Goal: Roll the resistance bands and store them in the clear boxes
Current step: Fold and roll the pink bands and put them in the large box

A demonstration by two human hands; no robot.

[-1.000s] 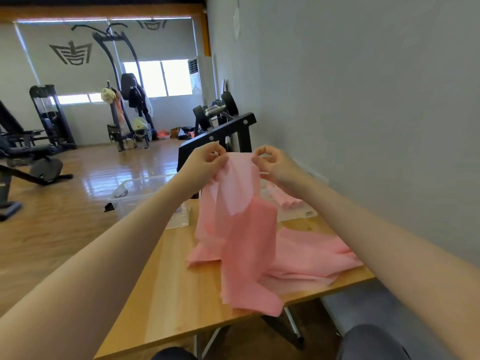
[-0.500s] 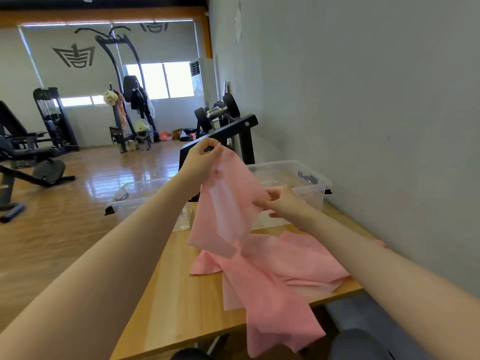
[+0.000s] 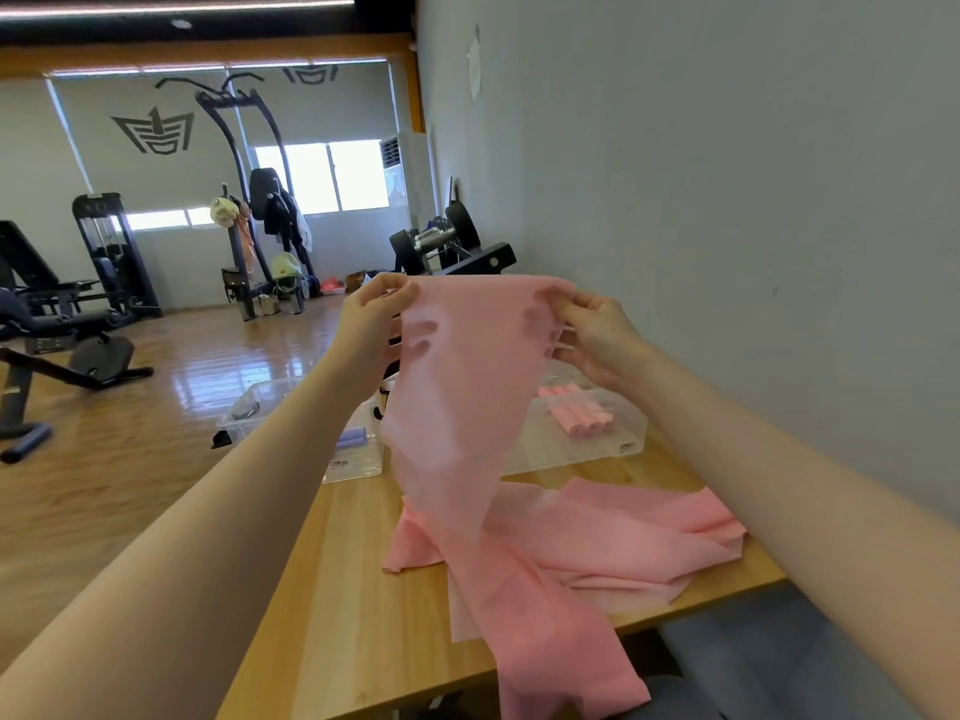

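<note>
A long pink resistance band (image 3: 462, 397) hangs spread between both hands above the wooden table (image 3: 358, 605). My left hand (image 3: 371, 317) pinches its top left corner; my right hand (image 3: 597, 332) pinches its top right corner. The band's lower part trails over the table and drapes off the near edge. More pink band (image 3: 639, 532) lies crumpled on the table. Behind stand two clear boxes: the right box (image 3: 587, 444) holds several rolled pink bands (image 3: 574, 415); the left box (image 3: 311, 423) holds a rolled purple band (image 3: 353, 438).
A grey wall (image 3: 727, 200) runs along the table's right side. Gym machines (image 3: 104, 262) and a bench stand across the wooden floor to the left. A black weight rack (image 3: 457, 246) is behind the boxes.
My right hand has risen from beside the box to the band's top right corner. The band's upper edge is now stretched wide between both hands.
</note>
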